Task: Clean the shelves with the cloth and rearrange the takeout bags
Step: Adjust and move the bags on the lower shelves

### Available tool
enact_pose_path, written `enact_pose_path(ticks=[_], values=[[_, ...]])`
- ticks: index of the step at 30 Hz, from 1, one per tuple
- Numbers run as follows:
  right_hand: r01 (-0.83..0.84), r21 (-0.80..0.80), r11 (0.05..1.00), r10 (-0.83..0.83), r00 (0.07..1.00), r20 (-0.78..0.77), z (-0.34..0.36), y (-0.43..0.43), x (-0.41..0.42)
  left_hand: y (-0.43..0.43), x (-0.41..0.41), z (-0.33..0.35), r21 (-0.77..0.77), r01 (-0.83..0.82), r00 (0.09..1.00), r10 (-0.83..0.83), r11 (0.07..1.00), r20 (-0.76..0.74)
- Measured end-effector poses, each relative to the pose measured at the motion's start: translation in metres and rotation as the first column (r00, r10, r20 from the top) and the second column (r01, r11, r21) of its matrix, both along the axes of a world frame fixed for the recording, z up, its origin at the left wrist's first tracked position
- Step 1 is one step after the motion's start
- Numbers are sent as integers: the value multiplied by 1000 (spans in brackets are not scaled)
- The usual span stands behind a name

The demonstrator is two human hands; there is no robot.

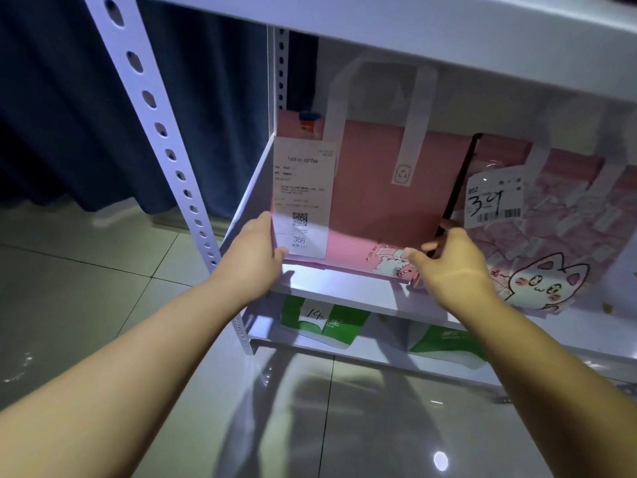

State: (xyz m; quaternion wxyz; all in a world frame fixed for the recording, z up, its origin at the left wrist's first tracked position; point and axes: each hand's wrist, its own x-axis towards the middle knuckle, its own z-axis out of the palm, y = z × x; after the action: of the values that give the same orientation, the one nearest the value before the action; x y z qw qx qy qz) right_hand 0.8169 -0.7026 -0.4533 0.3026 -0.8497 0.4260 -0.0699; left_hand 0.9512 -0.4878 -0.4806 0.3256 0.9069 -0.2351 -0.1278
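A glossy tiled floor point(103, 270) ran back to a dark blue curtain point(69, 115) on the far left. In front of it stood a white metal rack with a perforated post point(151, 108). On the rack's middle shelf point(344, 291), close to its left end, a pink bag point(372, 188) stood upright with its white handles point(413, 125) reaching towards the upper shelf point(413, 22). A printed receipt point(303, 194) numbered 366 hung on the left part of its front.

The person's left grip point(256, 257) pinched the pink bag's lower left edge, thumb on the front by the receipt and fingers round the side. The right grip point(455, 267) held the lower right edge, thumb pressed on the front and fingers against the dark side panel.

Just right of it, touching or nearly so, stood a cat bag point(568, 243), pink with a cartoon cat and a white label point(493, 201) marked 34 by hand. On the lower shelf point(362, 353) sat a green bag point(320, 326) marked 14 and, further right, a second green bag point(444, 343), partly hidden by the right forearm.
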Motion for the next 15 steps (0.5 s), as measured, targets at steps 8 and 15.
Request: enact_pose_path(ticks=[8,15], values=[[21,-35,999,-22,1000,-16,0,-3,2,-1,3,-1,-7,-13,1000,13,1000,11],[-20,43,999,14,991,133,7,3,-15,1,-11,7,-101,-92,995,94,991,15]])
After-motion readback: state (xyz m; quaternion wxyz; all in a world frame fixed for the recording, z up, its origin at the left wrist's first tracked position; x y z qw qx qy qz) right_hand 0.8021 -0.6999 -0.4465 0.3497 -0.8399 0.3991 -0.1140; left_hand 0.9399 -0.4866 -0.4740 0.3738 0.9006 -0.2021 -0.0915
